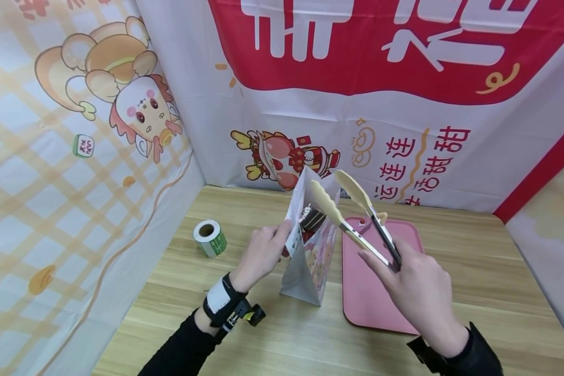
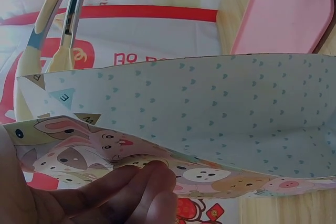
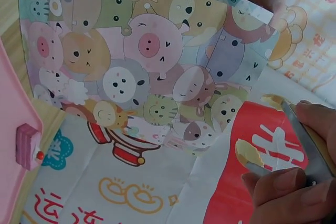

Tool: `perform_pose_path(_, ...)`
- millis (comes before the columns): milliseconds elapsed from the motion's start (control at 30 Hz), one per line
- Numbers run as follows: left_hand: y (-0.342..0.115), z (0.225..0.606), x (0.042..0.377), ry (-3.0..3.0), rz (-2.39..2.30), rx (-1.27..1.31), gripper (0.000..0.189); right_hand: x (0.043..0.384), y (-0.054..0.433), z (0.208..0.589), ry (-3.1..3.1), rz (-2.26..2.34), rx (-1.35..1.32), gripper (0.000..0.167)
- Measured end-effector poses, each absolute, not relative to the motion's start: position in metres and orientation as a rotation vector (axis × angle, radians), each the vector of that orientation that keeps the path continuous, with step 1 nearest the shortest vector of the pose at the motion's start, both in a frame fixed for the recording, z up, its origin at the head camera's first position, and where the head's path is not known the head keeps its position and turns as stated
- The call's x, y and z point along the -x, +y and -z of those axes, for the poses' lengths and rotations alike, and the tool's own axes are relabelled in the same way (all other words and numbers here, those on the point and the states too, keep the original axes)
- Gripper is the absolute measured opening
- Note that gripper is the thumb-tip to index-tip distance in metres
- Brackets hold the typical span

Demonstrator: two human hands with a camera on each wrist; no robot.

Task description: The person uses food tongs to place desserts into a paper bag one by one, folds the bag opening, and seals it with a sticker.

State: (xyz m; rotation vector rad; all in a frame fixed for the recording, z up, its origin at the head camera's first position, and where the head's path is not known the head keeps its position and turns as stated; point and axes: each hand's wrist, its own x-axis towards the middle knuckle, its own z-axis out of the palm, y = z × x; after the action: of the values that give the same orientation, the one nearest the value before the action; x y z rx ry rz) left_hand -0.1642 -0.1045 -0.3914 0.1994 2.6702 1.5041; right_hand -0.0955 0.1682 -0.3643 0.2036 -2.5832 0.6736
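Note:
With fingers at its near left edge, my left hand [image 1: 261, 257] pinches the rim of a standing paper bag [image 1: 320, 256]. The bag has cartoon animals outside and small hearts on its pale inner wall [image 2: 220, 114]. A dark slice of cake [image 1: 312, 220] shows inside its mouth in the head view. My right hand [image 1: 425, 287] grips metal tongs [image 1: 328, 203] with cream tips, raised over the bag's opening. The tong tips are spread apart, with nothing between them. In the right wrist view, a pink layered cake piece [image 3: 27, 147] with a red topping sits at the tray's edge.
A pink tray [image 1: 371, 292] lies right of the bag on the wooden table [image 1: 169, 324]. To the left stands a green-and-white roll of labels [image 1: 210, 238]. Printed cloth walls [image 1: 263, 104] close off the back and both sides.

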Motion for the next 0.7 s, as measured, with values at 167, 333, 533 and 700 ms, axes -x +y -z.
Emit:
perform_pose_path(167, -0.105, 0.390, 0.165, 2.694, -1.518, -0.229, 0.062, 0.096, 0.178, 0.368, -2.601, -0.712, -0.142, 0.050)
perform_pose_path(333, -0.106, 0.386, 0.167, 2.736, -1.522, -0.226, 0.056, 0.099, 0.191, 0.375, -2.647, -0.718, -0.065, 0.052)
perform_pose_path(533, -0.110, 0.379, 0.172, 2.755, -1.495, -0.188, 0.052, 0.106, 0.206, 0.389, -2.690, -0.713, -0.008, 0.055)
perform_pose_path(700, -0.113, 0.373, 0.174, 2.753, -1.463, -0.164, 0.049, 0.111, 0.217, 0.403, -2.756, -0.701, 0.049, 0.057)
